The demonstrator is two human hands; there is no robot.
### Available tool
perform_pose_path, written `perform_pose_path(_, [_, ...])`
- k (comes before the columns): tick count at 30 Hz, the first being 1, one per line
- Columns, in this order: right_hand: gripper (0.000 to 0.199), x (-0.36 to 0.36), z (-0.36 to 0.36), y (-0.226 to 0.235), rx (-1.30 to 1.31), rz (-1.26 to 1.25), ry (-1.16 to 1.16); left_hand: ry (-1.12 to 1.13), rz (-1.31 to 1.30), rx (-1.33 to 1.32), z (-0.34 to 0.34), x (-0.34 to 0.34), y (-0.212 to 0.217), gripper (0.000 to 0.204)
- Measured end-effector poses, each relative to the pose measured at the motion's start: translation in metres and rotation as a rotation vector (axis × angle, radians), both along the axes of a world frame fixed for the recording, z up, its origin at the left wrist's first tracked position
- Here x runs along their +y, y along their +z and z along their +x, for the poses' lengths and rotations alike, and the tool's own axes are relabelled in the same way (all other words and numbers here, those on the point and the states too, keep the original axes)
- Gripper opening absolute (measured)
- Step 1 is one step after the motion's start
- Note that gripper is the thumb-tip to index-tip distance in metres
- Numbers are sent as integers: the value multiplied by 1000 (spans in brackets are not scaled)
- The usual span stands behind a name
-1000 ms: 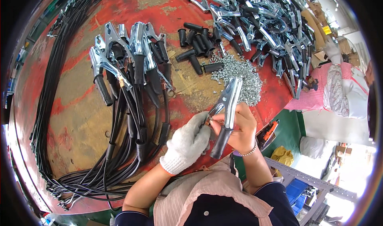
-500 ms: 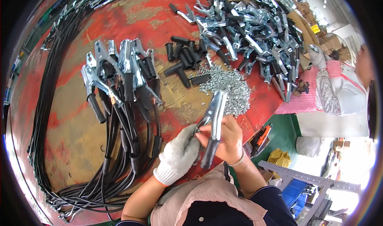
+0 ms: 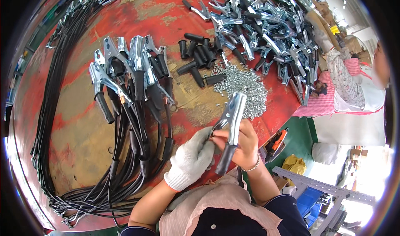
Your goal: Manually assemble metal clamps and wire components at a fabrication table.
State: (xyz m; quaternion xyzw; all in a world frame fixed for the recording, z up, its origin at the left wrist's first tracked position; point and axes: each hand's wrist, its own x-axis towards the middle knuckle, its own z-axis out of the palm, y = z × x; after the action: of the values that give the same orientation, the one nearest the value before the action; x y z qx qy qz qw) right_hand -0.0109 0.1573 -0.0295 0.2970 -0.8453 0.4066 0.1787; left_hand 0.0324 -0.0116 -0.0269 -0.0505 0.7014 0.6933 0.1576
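Observation:
A silver metal spring clamp [image 3: 234, 119] with a black handle sleeve stands tilted between my hands, its jaws pointing away from me. My left hand [image 3: 192, 159], in a white knitted glove, is closed on the clamp's left handle. Against the clamp's inner side, the bare fingers of my right hand [image 3: 243, 142] are closed around it near the handles; what the fingertips pinch is too small to make out. Beyond the clamp lies a heap of small silver screws or nuts [image 3: 246, 90]. Several loose black sleeves [image 3: 200, 55] lie beside that heap.
At left, clamps [image 3: 135, 57] joined to black cables [image 3: 133, 140] lie bunched. A long cable bundle [image 3: 50, 94] runs along the table's left edge. Many clamps [image 3: 266, 32] are piled at the far right. Another person's sleeve [image 3: 343, 75] shows beyond the red table [image 3: 183, 123].
The view has shifted slightly, so the table's things sit a little further right. Both hands keep their hold on the clamp, with only small finger movement.

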Motion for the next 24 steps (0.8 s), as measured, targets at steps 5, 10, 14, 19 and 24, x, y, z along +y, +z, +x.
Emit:
perform_pose_path(5, [33,-7,1,1,24,-45,-68,-12,-34,36,-1,0,-3,36])
perform_pose_path(10, [32,-8,1,6,15,-7,-90,-11,14,4,-2,-1,0,38])
perform_pose_path(14, [28,-6,3,6,-9,14,-71,-6,83,-84,-2,-1,1,39])
perform_pose_path(19, [31,-8,7,1,-21,-39,-115,-12,127,-142,-3,-1,3,39])
perform_pose_path(24, [31,-10,8,4,-42,-27,-96,-7,114,-143,-3,-1,4,38])
